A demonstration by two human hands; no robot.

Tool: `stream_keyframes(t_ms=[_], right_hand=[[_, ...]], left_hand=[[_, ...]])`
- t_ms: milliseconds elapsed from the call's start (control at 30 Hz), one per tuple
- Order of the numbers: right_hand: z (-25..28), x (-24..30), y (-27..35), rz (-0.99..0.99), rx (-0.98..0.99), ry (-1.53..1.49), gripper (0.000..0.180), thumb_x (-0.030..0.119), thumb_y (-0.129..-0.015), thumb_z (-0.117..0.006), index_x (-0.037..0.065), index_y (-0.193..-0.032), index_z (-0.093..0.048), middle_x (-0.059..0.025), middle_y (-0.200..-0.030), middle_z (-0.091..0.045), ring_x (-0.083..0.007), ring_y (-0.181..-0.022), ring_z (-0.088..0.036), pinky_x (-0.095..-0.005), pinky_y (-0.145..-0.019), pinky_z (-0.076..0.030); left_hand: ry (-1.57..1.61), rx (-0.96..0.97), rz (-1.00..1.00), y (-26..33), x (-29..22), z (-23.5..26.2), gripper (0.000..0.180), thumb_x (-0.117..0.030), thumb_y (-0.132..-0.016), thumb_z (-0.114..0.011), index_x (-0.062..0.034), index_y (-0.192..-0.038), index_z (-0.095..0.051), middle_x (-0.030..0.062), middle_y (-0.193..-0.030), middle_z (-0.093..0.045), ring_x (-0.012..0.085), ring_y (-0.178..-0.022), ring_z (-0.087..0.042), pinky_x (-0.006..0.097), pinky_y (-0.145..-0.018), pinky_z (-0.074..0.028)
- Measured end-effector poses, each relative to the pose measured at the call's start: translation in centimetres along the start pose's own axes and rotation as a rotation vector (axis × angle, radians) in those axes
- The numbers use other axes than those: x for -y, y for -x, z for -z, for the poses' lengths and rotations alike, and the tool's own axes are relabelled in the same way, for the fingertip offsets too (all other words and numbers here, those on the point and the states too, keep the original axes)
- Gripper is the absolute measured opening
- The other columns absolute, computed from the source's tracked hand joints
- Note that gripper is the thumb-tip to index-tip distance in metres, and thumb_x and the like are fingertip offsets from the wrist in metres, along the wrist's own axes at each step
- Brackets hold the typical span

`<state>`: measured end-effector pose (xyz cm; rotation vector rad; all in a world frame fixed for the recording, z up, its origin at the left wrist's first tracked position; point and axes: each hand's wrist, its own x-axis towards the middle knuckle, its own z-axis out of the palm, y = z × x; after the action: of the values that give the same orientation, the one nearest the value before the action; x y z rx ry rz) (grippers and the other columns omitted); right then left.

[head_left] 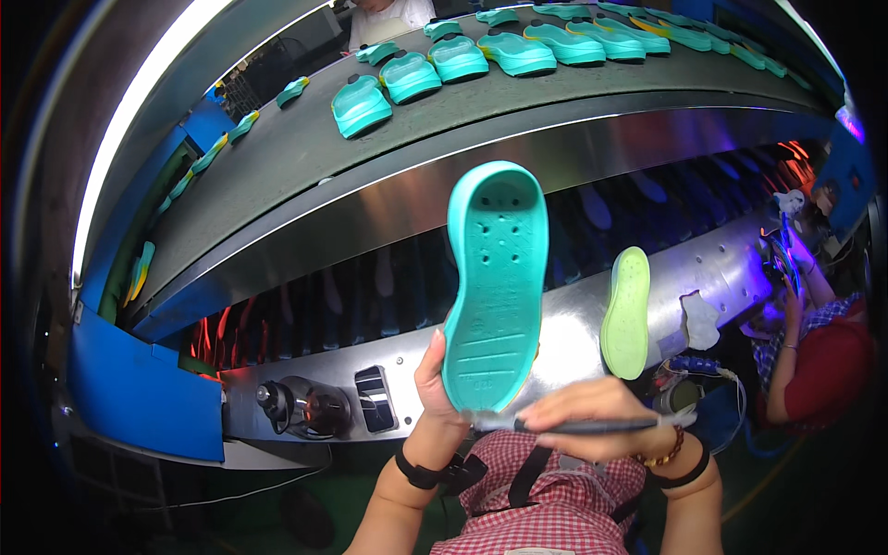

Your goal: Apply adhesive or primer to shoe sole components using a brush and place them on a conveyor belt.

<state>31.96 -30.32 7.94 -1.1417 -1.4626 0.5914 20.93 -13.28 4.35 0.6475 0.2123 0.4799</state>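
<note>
A teal shoe sole (498, 287) stands heel-end up in front of me, its hollow inner side facing me. My left hand (435, 379) is closed on its lower left edge, with the thumb along the side. In my right hand (592, 412) is a brush (592, 426) with a dark handle, pinched between the fingers. Its pale tip, blurred, points left and lies at the lower end of the sole; whether it touches I cannot tell. A light green insole (626, 314) lies on the metal ledge (569, 328) to the right of the sole.
Beyond the ledge runs a dark conveyor belt (277, 166) carrying rows of teal soles (458, 57). A dark bottle (314, 407) and a phone (375, 400) lie at left, a white cloth (700, 321) and a cup (680, 398) at right. A co-worker (823, 361) works far right.
</note>
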Motion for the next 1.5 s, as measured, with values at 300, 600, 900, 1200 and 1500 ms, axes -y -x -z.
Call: stream_keyframes(t_ms=[300, 600, 900, 1200, 1500], right_hand=[[2.6, -0.4, 0.5, -0.039, 0.24, 0.038, 0.022, 0.004, -0.074, -0.063, 0.002, -0.096, -0.063, -0.013, -0.097, -0.064, -0.0253, -0.09, -0.062, -0.0312, -0.077, -0.05], [4.0, -0.4, 0.5, -0.016, 0.545, 0.271, 0.021, 0.005, -0.074, -0.062, 0.006, -0.096, -0.063, -0.0106, -0.097, -0.064, -0.0249, -0.09, -0.062, -0.0321, -0.075, -0.05], [6.5, 0.9, 0.1, -0.149, 0.675, 0.371, 0.025, 0.009, -0.076, -0.059, 0.007, -0.101, -0.061, -0.0088, -0.1, -0.064, -0.0257, -0.091, -0.061, -0.0334, -0.075, -0.048], [8.6, -0.1, 0.6, -0.186, 0.494, 0.176, 0.023, 0.006, -0.074, -0.061, 0.006, -0.097, -0.062, -0.01, -0.099, -0.064, -0.0259, -0.093, -0.06, -0.0323, -0.079, -0.048], [8.6, -0.3, 2.2, -0.399, 0.251, 0.085, 0.027, 0.012, -0.077, -0.066, 0.003, -0.102, -0.063, -0.0114, -0.096, -0.065, -0.0186, -0.089, -0.063, -0.0271, -0.078, -0.048]], left_hand=[[-0.088, 0.227, 0.563, -0.3, -1.1, -1.6, 0.048, -0.025, -0.09, -0.044, 0.0035, -0.127, -0.039, 0.0163, -0.123, -0.049, 0.0226, -0.108, -0.052, 0.034, -0.093, -0.04], [-0.455, 0.195, 0.78, -0.3, -1.7, -2.5, 0.049, -0.025, -0.088, -0.05, 0.0041, -0.127, -0.04, 0.0164, -0.122, -0.05, 0.0205, -0.109, -0.051, 0.03, -0.095, -0.039], [-0.477, 0.182, 0.833, 0.0, -2.0, -1.5, 0.046, -0.028, -0.09, -0.048, -0.0016, -0.128, -0.042, 0.0122, -0.119, -0.052, 0.0155, -0.102, -0.054, 0.028, -0.087, -0.045], [-0.473, 0.164, 0.742, 0.4, -2.7, -1.8, 0.049, -0.024, -0.089, -0.05, 0.0033, -0.128, -0.04, 0.0136, -0.122, -0.05, 0.0174, -0.106, -0.052, 0.028, -0.091, -0.042], [-0.364, 0.103, 0.667, 0.6, -2.8, 0.2, 0.05, -0.025, -0.09, -0.048, -0.002, -0.133, -0.034, 0.0127, -0.125, -0.047, 0.0185, -0.107, -0.052, 0.031, -0.088, -0.045]])
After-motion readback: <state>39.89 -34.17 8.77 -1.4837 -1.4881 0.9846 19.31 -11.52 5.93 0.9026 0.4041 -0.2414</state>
